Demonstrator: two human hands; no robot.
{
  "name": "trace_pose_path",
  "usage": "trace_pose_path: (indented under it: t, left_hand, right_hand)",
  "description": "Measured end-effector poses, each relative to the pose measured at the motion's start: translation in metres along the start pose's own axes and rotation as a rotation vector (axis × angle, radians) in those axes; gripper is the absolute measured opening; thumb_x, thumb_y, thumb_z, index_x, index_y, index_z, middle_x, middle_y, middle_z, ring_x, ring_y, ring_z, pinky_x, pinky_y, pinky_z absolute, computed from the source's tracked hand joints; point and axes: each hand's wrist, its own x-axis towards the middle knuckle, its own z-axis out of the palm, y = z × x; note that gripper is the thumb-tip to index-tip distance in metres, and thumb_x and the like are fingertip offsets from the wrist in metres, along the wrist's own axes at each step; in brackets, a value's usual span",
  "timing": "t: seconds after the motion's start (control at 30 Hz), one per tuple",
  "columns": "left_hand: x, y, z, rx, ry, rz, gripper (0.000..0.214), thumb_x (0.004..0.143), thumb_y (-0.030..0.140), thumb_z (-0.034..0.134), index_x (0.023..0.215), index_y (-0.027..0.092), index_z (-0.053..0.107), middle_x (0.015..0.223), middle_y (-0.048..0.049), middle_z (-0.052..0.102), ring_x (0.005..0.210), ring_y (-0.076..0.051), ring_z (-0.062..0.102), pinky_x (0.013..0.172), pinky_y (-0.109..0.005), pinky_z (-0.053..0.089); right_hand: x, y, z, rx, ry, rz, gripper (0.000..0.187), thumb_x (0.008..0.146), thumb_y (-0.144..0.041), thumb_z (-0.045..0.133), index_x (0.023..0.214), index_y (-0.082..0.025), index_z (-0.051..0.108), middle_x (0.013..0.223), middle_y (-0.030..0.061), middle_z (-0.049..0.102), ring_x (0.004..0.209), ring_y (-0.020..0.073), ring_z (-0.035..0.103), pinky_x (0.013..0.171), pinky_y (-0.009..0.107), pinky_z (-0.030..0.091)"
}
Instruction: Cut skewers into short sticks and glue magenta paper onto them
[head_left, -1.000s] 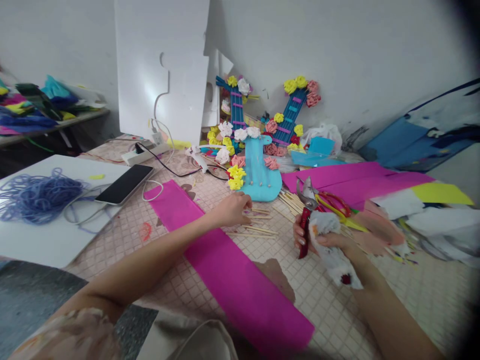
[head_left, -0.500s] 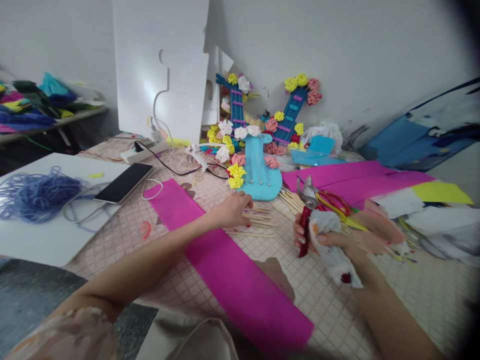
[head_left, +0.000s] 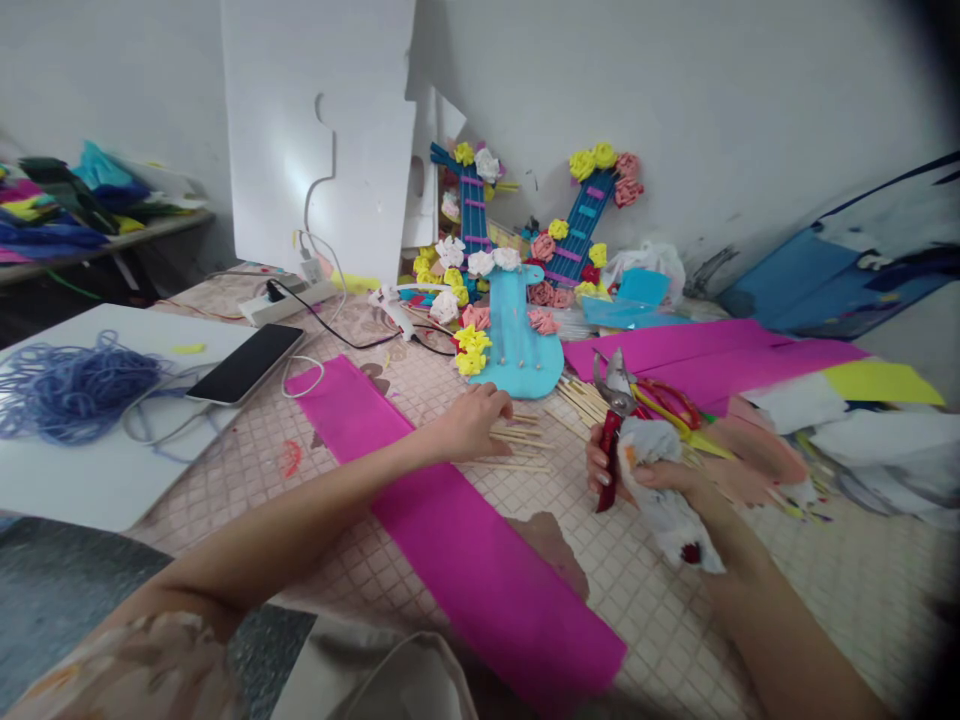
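Note:
My left hand (head_left: 471,424) reaches across a long magenta paper strip (head_left: 450,530) and rests with curled fingers on a scatter of thin wooden sticks (head_left: 525,440); whether it grips one I cannot make out. My right hand (head_left: 660,478) is closed round red-handled pruning shears (head_left: 611,420), blades pointing up, together with a crumpled white cloth (head_left: 671,510). Just beyond the sticks lies a light-blue guitar-shaped cutout (head_left: 517,345) edged with paper flowers.
Two dark-blue guitar models with paper roses (head_left: 581,225) lean on the wall. A phone (head_left: 246,363) and purple cord tangle (head_left: 71,385) lie on a white board at left. A power strip (head_left: 289,300), magenta sheets (head_left: 697,350) and red-yellow scissors (head_left: 671,400) crowd the table.
My left hand has slid slightly right over the sticks, gathering them closer. The right hand with shears and cloth has hardly moved.

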Motion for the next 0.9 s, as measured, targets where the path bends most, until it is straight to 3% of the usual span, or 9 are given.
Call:
trace_pose_path:
  t: [0.13, 0.23, 0.4, 0.6, 0.73, 0.9]
  left_hand:
    - [0.0, -0.001, -0.017, -0.148, -0.12, -0.011, 0.008, 0.073, 0.013, 0.065, 0.08, 0.014, 0.061, 0.078, -0.002, 0.061, 0.072, -0.013, 0.056, 0.064, -0.022, 0.042]
    - [-0.003, 0.003, -0.023, -0.174, -0.218, -0.024, 0.004, 0.073, 0.015, 0.065, 0.073, 0.014, 0.061, 0.07, 0.0002, 0.06, 0.065, -0.012, 0.055, 0.057, -0.021, 0.038]
    - [-0.006, 0.007, -0.017, -0.036, -0.207, 0.008, 0.018, 0.065, 0.02, 0.074, 0.077, 0.014, 0.062, 0.075, -0.0004, 0.062, 0.071, -0.014, 0.056, 0.06, -0.022, 0.039]
    - [-0.004, 0.003, -0.012, -0.052, -0.152, 0.037, 0.008, 0.072, 0.012, 0.066, 0.079, 0.015, 0.064, 0.076, -0.0005, 0.063, 0.071, -0.013, 0.056, 0.062, -0.021, 0.04]
    - [-0.003, 0.001, -0.009, -0.035, -0.178, 0.083, 0.005, 0.073, 0.011, 0.063, 0.074, 0.015, 0.065, 0.075, -0.001, 0.062, 0.071, -0.013, 0.056, 0.064, -0.022, 0.041]
    - [-0.003, 0.004, -0.011, -0.023, -0.127, 0.012, 0.014, 0.073, 0.016, 0.068, 0.086, 0.014, 0.065, 0.079, -0.0019, 0.062, 0.072, -0.013, 0.056, 0.063, -0.022, 0.042]
  right_hand:
    - [-0.001, 0.0, 0.0, -0.039, 0.033, 0.003, 0.03, 0.068, -0.025, 0.061, 0.097, -0.023, 0.058, 0.082, 0.0062, 0.061, 0.073, 0.0224, 0.059, 0.065, 0.04, 0.051]
    - [-0.001, 0.0, 0.001, -0.031, 0.039, 0.01, 0.032, 0.067, -0.025, 0.061, 0.098, -0.022, 0.058, 0.083, 0.0067, 0.062, 0.074, 0.0227, 0.06, 0.065, 0.04, 0.051]
    - [0.0, 0.0, 0.0, -0.004, 0.028, 0.016, 0.031, 0.067, -0.024, 0.06, 0.098, -0.022, 0.058, 0.081, 0.0061, 0.062, 0.074, 0.0226, 0.06, 0.065, 0.04, 0.051]
    - [-0.002, 0.003, -0.002, -0.016, 0.023, 0.002, 0.027, 0.069, -0.024, 0.059, 0.096, -0.023, 0.058, 0.079, 0.0065, 0.062, 0.073, 0.0232, 0.06, 0.062, 0.039, 0.05]
    - [-0.002, 0.003, -0.003, -0.031, 0.008, 0.011, 0.025, 0.07, -0.026, 0.059, 0.095, -0.023, 0.057, 0.08, 0.0064, 0.061, 0.072, 0.0229, 0.059, 0.062, 0.039, 0.05]
    - [-0.002, 0.001, -0.003, 0.003, 0.012, 0.036, 0.027, 0.068, -0.022, 0.057, 0.096, -0.022, 0.057, 0.082, 0.0063, 0.061, 0.071, 0.0222, 0.059, 0.063, 0.04, 0.05]
